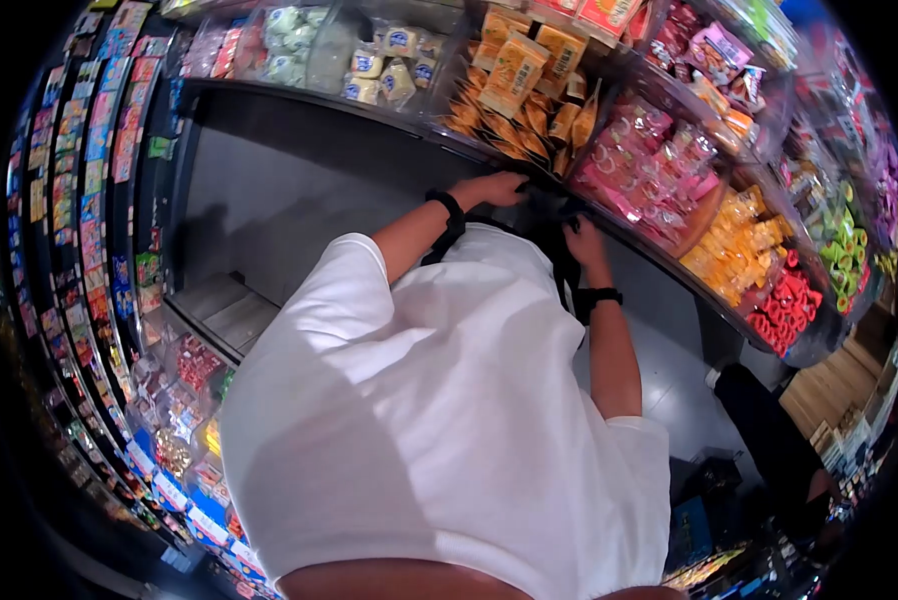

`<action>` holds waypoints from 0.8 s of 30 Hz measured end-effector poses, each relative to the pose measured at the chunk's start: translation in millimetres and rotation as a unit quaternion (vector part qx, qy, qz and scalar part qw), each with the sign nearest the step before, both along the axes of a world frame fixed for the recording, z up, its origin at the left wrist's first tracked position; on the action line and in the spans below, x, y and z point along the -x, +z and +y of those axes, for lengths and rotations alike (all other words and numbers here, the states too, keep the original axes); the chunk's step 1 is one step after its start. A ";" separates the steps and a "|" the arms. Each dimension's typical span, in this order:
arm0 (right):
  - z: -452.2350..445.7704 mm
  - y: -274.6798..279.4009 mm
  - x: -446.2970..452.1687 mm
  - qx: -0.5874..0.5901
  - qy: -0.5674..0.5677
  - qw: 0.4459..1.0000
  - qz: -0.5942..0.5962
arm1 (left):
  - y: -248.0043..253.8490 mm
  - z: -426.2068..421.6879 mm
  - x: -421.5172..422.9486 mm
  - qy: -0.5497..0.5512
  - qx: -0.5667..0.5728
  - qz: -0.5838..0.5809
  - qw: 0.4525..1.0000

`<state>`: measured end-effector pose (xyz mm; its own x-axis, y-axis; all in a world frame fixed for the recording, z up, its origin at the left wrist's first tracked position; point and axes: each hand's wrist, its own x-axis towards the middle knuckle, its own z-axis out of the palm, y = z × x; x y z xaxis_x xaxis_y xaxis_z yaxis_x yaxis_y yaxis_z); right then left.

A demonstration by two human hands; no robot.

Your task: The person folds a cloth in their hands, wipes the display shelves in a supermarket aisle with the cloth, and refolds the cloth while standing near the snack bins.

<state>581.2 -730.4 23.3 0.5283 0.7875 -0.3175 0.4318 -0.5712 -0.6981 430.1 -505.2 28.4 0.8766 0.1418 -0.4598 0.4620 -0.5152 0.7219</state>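
My left hand [499,188], with a black band at the wrist, reaches to the front edge of the candy bins, its fingers curled by a dark thing [549,200] that I cannot make out. On the other side of that dark thing is my right hand [583,242], also with a black wristband, its fingers bent and partly hidden. Just beyond the hands, a clear bin holds orange-wrapped snack packets [516,75]. Pink-wrapped candies [647,160] fill the bin to its right.
Yellow-wrapped sweets [737,245] and red candies [787,308] lie in bins further right. White-and-blue packets [394,65] are at the back. Shelves of packaged goods [94,200] line the left. A person's dark-clothed leg [764,425] shows at lower right, above the grey floor [679,400].
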 end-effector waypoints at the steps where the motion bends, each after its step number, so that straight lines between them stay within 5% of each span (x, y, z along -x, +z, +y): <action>1: -5.1 1.8 -3.6 0.013 0.019 1.000 0.008 | 1.7 -7.1 -7.0 -0.025 0.007 0.021 0.999; 7: 43.2 -24.6 13.8 -0.016 0.102 0.995 -0.001 | 42.8 32.1 18.6 -0.046 0.015 0.057 0.997; 8: 55.1 -30.4 14.8 0.082 0.144 0.986 0.010 | 49.6 41.1 32.4 -0.016 0.026 0.094 0.995; 13: 67.0 -35.4 33.6 0.028 0.171 0.985 0.007 | 57.3 41.7 48.8 0.007 0.003 0.024 1.000; 16: 50.0 -29.6 32.4 0.022 0.086 0.995 0.041 | 4.0 23.7 32.1 -0.004 -0.066 0.033 0.997; 24: -55.6 -2.4 -24.2 0.069 -0.099 0.992 -0.043 | -55.9 -82.2 -72.2 -0.162 -0.018 0.054 0.985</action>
